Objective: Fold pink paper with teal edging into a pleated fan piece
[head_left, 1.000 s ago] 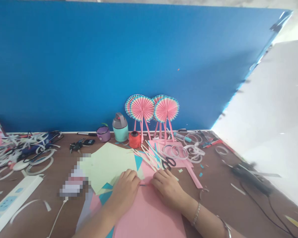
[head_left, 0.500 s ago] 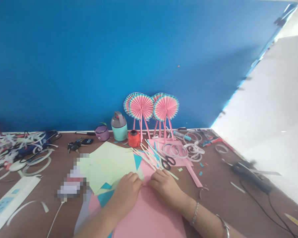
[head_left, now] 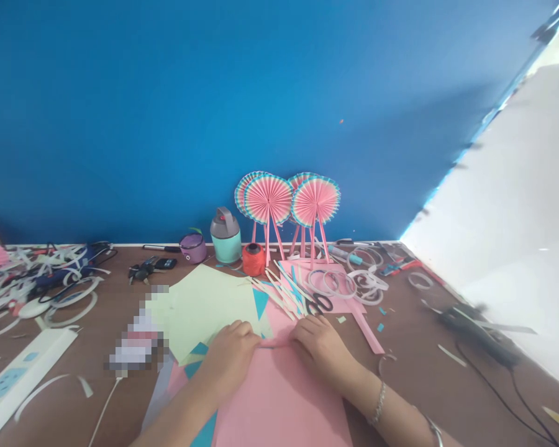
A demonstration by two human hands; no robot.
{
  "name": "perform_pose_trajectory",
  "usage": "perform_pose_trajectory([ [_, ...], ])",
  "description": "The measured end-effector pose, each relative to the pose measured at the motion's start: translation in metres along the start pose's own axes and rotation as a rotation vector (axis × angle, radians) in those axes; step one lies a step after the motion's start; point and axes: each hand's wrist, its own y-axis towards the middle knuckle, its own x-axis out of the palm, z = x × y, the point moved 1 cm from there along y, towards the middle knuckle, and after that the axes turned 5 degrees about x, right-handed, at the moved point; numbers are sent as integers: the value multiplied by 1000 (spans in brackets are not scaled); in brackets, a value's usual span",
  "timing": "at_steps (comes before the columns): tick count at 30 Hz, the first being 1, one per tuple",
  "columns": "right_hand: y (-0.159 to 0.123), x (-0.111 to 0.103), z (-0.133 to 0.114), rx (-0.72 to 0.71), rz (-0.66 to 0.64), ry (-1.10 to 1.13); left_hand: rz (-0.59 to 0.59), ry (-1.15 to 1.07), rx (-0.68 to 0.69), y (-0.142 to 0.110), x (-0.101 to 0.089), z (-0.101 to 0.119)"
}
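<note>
Our left hand (head_left: 233, 357) and right hand (head_left: 323, 351) have moved farther apart, and we now see more of the pink paper's (head_left: 284, 400) folded far edge (head_left: 277, 343) between them.

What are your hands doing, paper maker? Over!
Left hand and right hand at pink sheet's far edge, fingers curled. Narrow pink band showing between them. Scissors just beyond right hand, clear of sheet's middle. Over.

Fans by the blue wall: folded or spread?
Spread. The front two pink fans show full pleated circles, their sticks angled apart below; the ones behind are partly hidden.
</note>
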Motion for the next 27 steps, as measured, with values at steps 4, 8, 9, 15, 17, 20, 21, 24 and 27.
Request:
perform_pose_trajectory([
  [4, -4, -5, -1, -37, -35, -36, -30, 54, 3, -2, -2, 1],
  [8, -2, -5, 3, 14, -72, 43, -44, 30, -19, -2, -4, 0],
  [9, 0, -5, 4, 35, -70, 75, -43, 12, -29, -2, -4, -1],
  [15, 6, -3, 9, 115, -63, 256, 25, -133, -96, 0, -3, -6],
  [17, 7, -3, 9, 168, -55, 298, 50, -157, -112, 0, -3, -7],
  [20, 8, -2, 10, 294, -60, 343, 65, -190, -141, 1, -3, -7],
  [21, 8, -2, 10, 324, -63, 359, 62, -202, -149, 1, -3, -8],
  [24, 9, 1, 12, 346, -54, 396, 64, -217, -155, 2, -3, -9],
  [27, 9, 3, 14, 367, -52, 429, 75, -190, -147, 2, -2, -9],
])
